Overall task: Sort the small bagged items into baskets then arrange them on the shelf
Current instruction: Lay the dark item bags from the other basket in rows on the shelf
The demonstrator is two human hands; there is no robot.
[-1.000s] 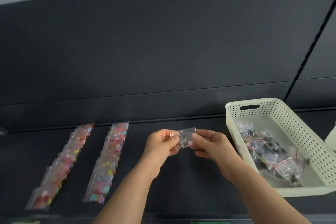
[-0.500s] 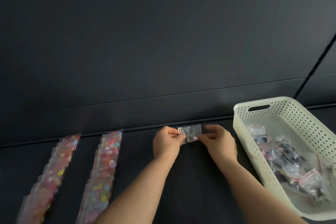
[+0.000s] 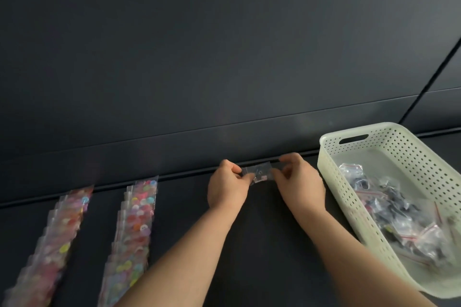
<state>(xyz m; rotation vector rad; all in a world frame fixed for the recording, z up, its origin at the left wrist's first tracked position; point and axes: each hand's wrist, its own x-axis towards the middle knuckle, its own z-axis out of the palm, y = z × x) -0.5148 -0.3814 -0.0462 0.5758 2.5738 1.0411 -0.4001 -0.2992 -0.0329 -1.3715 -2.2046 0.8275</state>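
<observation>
Pinching a small clear bag (image 3: 258, 173) at its two ends, with the left hand (image 3: 228, 188) on one end and the right hand (image 3: 300, 182) on the other. Gripping with curled fingers (image 3: 247, 177) and thumbs on both sides and pulling the film flat between them, probably for laying it down smooth and square. Contents too blurred for naming.

Holding the bag low over the far edge of the shelf (image 3: 262, 232), close against the back panel (image 3: 224, 57). Touching the surface or hovering just above it: not possible to tell. Judging by this position, beginning a fresh line here, at the back.

Lying well to the left of the fingers: a left row (image 3: 57, 239) and a right row (image 3: 134, 227) of bagged coloured discs. Overlapping like shingles from the back panel toward the near edge, presumably for showing each bag while saving room.

Standing just to the right of the fingers: a cream perforated basket (image 3: 331, 182). Holding a loose heap of clear bags (image 3: 399, 212) with red strips and dark contents, and sitting within easy reach of the right hand, likely serving as the supply for the line being started.
</observation>
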